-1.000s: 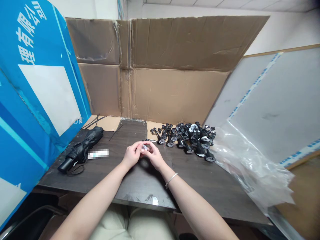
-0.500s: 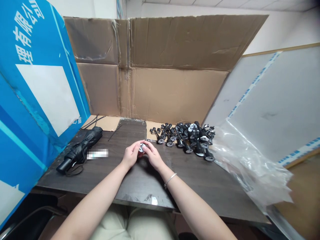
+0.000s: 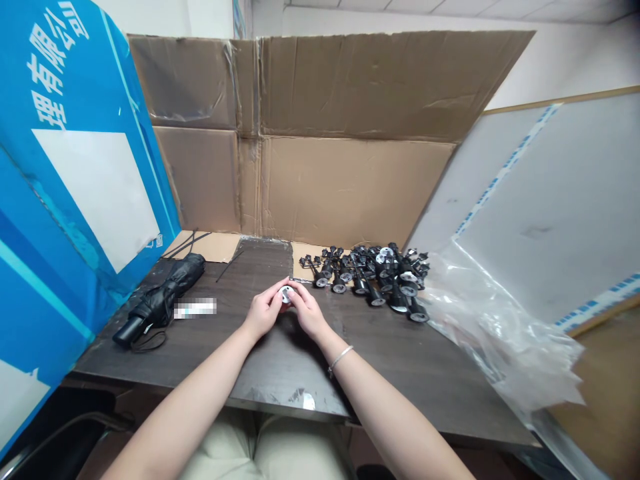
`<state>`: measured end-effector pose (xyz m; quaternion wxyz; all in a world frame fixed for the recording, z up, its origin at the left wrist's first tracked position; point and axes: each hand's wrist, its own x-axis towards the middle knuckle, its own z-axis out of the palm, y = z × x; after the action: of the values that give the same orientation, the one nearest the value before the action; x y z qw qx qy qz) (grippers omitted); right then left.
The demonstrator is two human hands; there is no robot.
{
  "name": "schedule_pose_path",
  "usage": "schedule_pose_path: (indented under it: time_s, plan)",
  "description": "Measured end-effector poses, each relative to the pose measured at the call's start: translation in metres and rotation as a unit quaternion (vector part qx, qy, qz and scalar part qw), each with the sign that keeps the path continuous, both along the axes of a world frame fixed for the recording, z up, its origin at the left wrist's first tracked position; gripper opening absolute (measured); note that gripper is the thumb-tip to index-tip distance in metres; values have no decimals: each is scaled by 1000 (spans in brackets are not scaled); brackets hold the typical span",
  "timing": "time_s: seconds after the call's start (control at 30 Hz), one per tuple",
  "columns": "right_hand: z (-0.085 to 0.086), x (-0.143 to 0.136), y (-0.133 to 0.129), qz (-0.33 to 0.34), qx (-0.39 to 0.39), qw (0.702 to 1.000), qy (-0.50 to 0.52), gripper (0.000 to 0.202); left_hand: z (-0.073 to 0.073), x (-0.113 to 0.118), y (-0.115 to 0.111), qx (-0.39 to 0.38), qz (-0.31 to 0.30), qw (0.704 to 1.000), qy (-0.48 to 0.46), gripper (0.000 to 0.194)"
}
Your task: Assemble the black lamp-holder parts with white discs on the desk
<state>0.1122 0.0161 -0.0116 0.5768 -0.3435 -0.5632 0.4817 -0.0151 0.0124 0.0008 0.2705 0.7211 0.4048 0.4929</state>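
Between my two hands, just above the dark table [image 3: 280,373], is a small round white disc [image 3: 285,294] with dark spots on its face. My left hand [image 3: 263,312] grips its left side, thumb on the face and fingers curled round behind. From the other side my right hand [image 3: 306,310] closes on the same disc, its thumb pressing the face. Whatever sits beneath the disc is hidden by my fingers. To the right lies a heap of black lamp-post-like pieces [image 3: 375,291] with round pale-faced bases.
A folded black umbrella [image 3: 167,293] lies at left beside a blurred white strip [image 3: 195,308]. Thin black rods [image 3: 187,244] rest behind it. Cardboard [image 3: 350,193] stands along the back. Clear plastic sheeting [image 3: 505,347] drapes over the right edge.
The white disc has tilted and shifted very slightly right between my fingers. My left thumb has moved a little along its edge. All else stays put.
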Motion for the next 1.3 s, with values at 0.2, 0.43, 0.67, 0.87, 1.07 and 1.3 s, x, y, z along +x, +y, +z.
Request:
schedule_pose_path:
  time_s: [0.2,0.43,0.67,0.87,1.07,1.3]
  plan:
    - [-2,2,2,-27,27,999,-26,33,2,2,1,9,-6,1000,2,37]
    - [-2,2,2,-30,34,998,-33,32,0,1,3,33,-8,999,8,34]
    - [1,-1,0,-27,18,999,-8,32,-4,2,3,23,-30,999,-13,38]
    - [4,0,-1,-39,25,999,-17,29,-6,3,3,23,-32,999,3,38]
    - [5,2,-2,-76,62,994,-51,27,-3,6,0,15,-37,999,-4,39]
    - [4,0,-5,-105,67,989,-82,27,2,11,-4,18,-23,999,-19,36]
